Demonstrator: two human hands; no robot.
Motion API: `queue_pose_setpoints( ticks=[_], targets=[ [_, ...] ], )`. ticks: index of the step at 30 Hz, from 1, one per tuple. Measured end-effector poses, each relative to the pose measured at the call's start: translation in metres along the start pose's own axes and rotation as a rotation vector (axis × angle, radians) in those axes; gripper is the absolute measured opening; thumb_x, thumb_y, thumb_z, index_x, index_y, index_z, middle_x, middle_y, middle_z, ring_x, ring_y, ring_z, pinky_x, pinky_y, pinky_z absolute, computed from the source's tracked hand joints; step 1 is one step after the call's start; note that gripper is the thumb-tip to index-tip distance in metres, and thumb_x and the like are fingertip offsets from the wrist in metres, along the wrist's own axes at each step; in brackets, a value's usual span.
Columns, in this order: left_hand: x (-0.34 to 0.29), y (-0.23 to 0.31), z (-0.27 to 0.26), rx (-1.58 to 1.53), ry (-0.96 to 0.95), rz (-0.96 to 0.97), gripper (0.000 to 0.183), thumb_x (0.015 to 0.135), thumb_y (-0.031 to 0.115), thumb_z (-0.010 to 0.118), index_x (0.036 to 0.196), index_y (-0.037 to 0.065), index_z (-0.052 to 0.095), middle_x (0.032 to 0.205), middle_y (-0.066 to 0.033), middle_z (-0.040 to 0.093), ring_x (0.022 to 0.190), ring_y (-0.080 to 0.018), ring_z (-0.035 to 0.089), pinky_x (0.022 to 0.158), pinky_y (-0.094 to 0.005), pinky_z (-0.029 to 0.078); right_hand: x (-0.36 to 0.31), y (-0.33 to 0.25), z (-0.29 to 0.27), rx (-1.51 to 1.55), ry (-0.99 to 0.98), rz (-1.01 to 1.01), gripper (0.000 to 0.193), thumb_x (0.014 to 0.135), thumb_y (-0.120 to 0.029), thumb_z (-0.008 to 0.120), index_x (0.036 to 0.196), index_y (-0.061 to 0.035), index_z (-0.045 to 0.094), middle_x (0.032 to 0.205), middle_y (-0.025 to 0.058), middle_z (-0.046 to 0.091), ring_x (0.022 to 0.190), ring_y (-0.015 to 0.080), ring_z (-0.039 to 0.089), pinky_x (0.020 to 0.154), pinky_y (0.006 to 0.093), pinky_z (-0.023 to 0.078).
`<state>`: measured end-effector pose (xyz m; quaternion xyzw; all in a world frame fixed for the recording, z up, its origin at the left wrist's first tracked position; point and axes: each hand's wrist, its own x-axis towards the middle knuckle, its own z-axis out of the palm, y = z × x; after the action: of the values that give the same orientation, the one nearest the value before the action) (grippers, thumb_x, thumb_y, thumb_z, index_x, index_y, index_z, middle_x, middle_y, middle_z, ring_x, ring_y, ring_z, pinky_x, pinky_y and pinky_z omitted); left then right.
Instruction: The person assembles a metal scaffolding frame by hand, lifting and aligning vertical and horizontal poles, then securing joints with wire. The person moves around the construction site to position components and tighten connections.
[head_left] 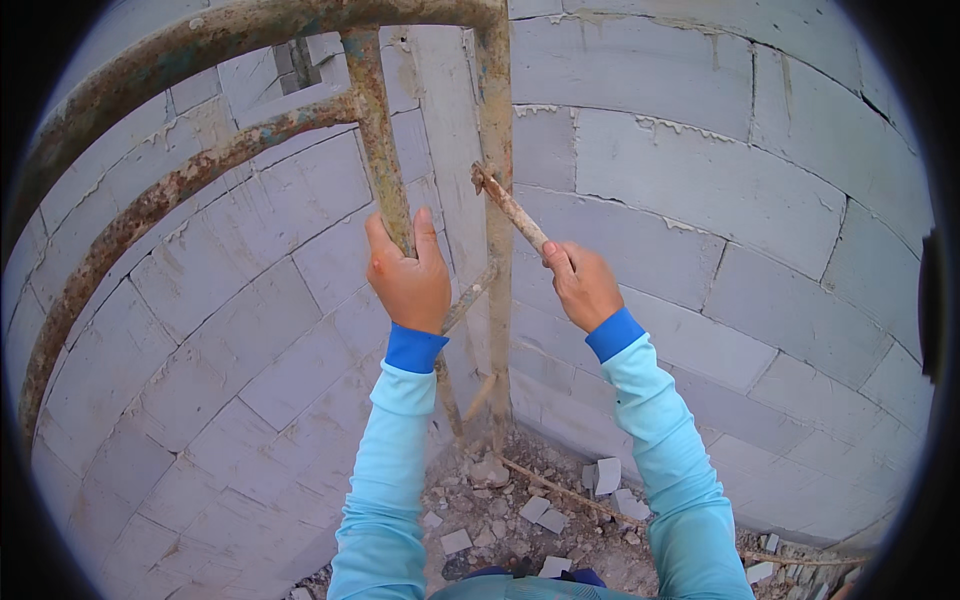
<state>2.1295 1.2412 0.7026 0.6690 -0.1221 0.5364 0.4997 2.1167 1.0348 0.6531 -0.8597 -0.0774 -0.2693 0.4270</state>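
My left hand (412, 278) is wrapped round the inner upright tube (382, 150) of a rusty, paint-flecked metal scaffold frame. In my right hand (583, 284) is a pale, dirt-crusted rod (515, 212) with a lumpy, rusty end. That end lies against or just in front of the frame's outer post (497, 110); I cannot tell whether they touch. The rod slants up and left from my fingers, and its lower end is hidden by my hand. Both forearms wear light blue sleeves with darker blue cuffs.
Grey block walls (690, 170) meet in a corner behind the frame. Curved frame tubes (150, 215) sweep across the left side. Rubble and broken block pieces (545, 515) cover the ground below, where a thin rod or cord (560, 487) runs to the right.
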Motion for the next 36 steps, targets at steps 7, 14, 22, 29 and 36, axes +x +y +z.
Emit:
queue_pose_setpoints(
  ticks=[7, 14, 22, 29, 36],
  targets=[
    [0.001, -0.002, 0.004, 0.126, 0.184, 0.154, 0.047, 0.093, 0.018, 0.071, 0.131, 0.001, 0.05, 0.114, -0.0188, 0.062, 0.098, -0.0323, 0.063, 0.083, -0.0412, 0.051, 0.023, 0.001, 0.005, 0.077, -0.029, -0.085, 0.052, 0.106, -0.046, 0.046, 0.093, 0.0017, 0.064, 0.077, 0.0221, 0.062, 0.073, 0.0418, 0.058, 0.068, 0.0469, 0.046],
    [-0.001, 0.018, 0.014, 0.452, 0.318, 0.587, 0.065, 0.092, 0.006, 0.068, 0.148, 0.001, 0.034, 0.141, -0.0209, 0.04, 0.134, -0.0381, 0.04, 0.106, -0.0451, 0.04, 0.027, -0.004, -0.024, 0.251, -0.237, 0.046, 0.068, 0.095, -0.059, 0.06, 0.123, 0.0027, 0.059, 0.097, 0.0246, 0.067, 0.089, 0.0346, 0.066, 0.079, 0.0439, 0.052],
    [0.01, 0.02, 0.023, 0.382, 0.31, 0.433, 0.068, 0.092, 0.003, 0.066, 0.151, 0.002, 0.032, 0.138, -0.0241, 0.044, 0.128, -0.0437, 0.049, 0.1, -0.0469, 0.05, 0.123, 0.029, 0.029, 0.206, -0.337, -0.282, 0.104, 0.07, -0.036, 0.087, 0.15, 0.0071, 0.036, 0.125, 0.0307, 0.062, 0.106, 0.0354, 0.067, 0.093, 0.0389, 0.053],
    [0.0, -0.003, 0.019, 0.623, 0.354, 0.675, 0.061, 0.094, 0.004, 0.063, 0.148, 0.0, 0.037, 0.137, -0.023, 0.048, 0.124, -0.0391, 0.053, 0.101, -0.0451, 0.045, 0.138, 0.01, 0.016, 0.279, -0.469, -0.177, 0.09, 0.067, -0.017, 0.078, 0.146, 0.0054, 0.041, 0.122, 0.0255, 0.064, 0.108, 0.0313, 0.064, 0.095, 0.0376, 0.05],
    [-0.024, -0.015, 0.086, 0.001, -0.007, -0.04, 0.048, 0.091, 0.008, 0.069, 0.136, -0.001, 0.055, 0.124, -0.0229, 0.064, 0.11, -0.0297, 0.065, 0.088, -0.0397, 0.054, 0.129, 0.011, 0.012, 0.342, -0.452, -0.172, 0.085, 0.067, -0.018, 0.079, 0.141, 0.0063, 0.046, 0.125, 0.0241, 0.062, 0.111, 0.0326, 0.063, 0.097, 0.0383, 0.049]
  ],
)
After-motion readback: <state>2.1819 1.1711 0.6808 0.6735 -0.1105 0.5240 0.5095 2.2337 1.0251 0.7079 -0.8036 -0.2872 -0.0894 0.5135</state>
